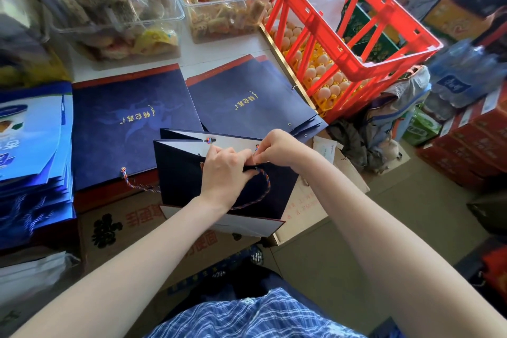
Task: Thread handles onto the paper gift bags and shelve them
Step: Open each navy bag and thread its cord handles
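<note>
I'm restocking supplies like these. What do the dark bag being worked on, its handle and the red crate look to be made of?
Dark bag: likely matte coated paper, going by its crisp folds and white inside. Handle: looks like twisted cord, blue and orange strands, probably textile. Red crate: apparently glossy moulded plastic, an open lattice with light passing through it.

Both bare forearms reach forward from the lower edge of the view and converge at the centre. The left hand lies palm down, knuckles up, its fingers curled and pinching at the tips. The right hand sits just beyond and to the right, wrist bent inward, its fingers curled in a pinch. The two hands' fingertips meet, touching.
</note>
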